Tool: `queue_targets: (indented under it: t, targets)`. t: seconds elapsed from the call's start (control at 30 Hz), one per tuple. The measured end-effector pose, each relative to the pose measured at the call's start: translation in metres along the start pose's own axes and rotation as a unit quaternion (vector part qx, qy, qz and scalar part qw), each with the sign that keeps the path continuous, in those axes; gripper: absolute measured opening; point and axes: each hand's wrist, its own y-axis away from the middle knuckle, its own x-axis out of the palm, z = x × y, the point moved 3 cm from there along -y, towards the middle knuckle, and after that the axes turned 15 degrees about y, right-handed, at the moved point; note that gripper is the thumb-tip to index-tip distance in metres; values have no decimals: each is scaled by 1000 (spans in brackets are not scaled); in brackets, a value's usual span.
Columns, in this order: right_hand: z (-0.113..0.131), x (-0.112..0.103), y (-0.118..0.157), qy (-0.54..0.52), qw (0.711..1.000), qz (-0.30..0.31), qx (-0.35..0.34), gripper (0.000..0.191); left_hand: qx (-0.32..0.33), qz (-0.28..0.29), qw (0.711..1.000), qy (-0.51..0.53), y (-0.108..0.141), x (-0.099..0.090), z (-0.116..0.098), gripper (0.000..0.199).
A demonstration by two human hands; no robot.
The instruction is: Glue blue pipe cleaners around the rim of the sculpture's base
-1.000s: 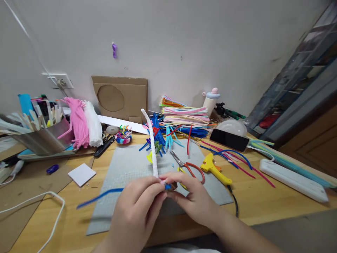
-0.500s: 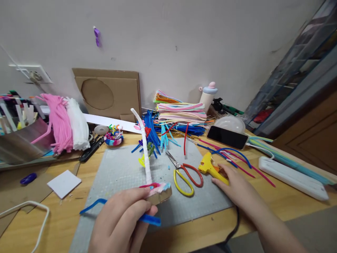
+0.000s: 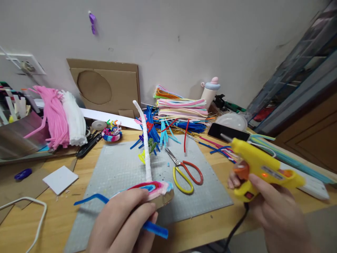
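A plain grey wall (image 3: 147, 31) fills the top of the frame, bearing faint scuffs and a small dark mark (image 3: 178, 38) right of the upper centre. A purple trinket (image 3: 92, 24) hangs at the upper left; below it, at the left edge, sits a white socket (image 3: 37, 66) with a plug (image 3: 27, 66) in it. Along the right edge slants a grey-blue shelf (image 3: 292, 70), its contents blurred, above a brown wooden panel (image 3: 313, 130). A pale wood table (image 3: 56, 211) spans the lower frame, evenly lit. The grey surface (image 3: 322, 225) at the lower right may be floor.
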Motion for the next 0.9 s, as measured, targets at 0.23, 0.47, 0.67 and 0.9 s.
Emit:
queue_targets:
  t: [0.23,0.47,0.67,0.9]
  targets:
    - [17,36,34,-121,952,263,105,28,21,37,999,9,5,-3,4,24]
    - [15,56,47,-113,945,271,145,36,16,40,999,12,2,-5,0,23]
    - [27,51,44,-41,952,278,123,39,28,26,999,27,-2,-7,1,16]
    - [52,56,44,11,958,281,52,38,35,-21,999,24,-1,-5,-4,15]
